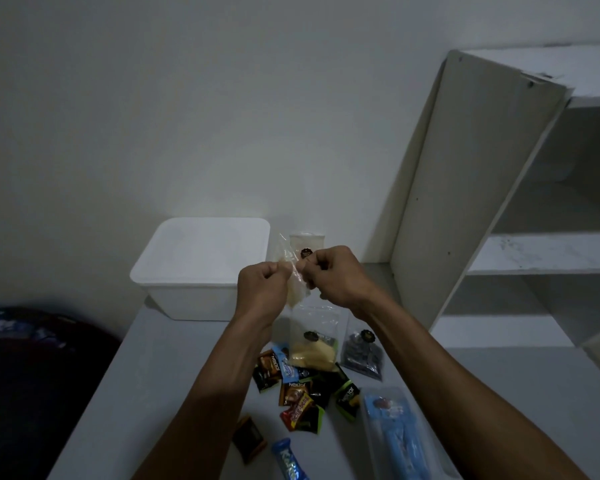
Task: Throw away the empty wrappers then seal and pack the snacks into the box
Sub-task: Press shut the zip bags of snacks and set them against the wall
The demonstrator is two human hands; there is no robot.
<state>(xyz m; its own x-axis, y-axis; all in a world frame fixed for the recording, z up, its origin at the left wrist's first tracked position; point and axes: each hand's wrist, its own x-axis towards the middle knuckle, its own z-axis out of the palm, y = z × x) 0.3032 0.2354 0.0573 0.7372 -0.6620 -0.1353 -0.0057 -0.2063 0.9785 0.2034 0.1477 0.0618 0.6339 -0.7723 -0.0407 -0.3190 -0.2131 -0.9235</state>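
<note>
Both hands are raised above the table and pinch one clear snack bag (296, 289) holding pale yellow pieces. My left hand (262, 289) grips its left edge, my right hand (336, 275) its right edge, near the top. The white plastic box (187, 271) stands just left of my hands, against the wall. Another clear bag (307, 242) stands behind my hands. On the table below lie a bag of yellow snacks (314, 344), a bag of dark snacks (362, 355) and a pile of small wrapped snacks (302, 393).
A long blue packet in a clear tray (395, 431) lies at the front right, with a blue tube-shaped packet (288, 459) and a dark brown packet (250, 438) near the front edge. White shelves (499, 202) rise on the right. Dark fabric (32, 358) lies left of the table.
</note>
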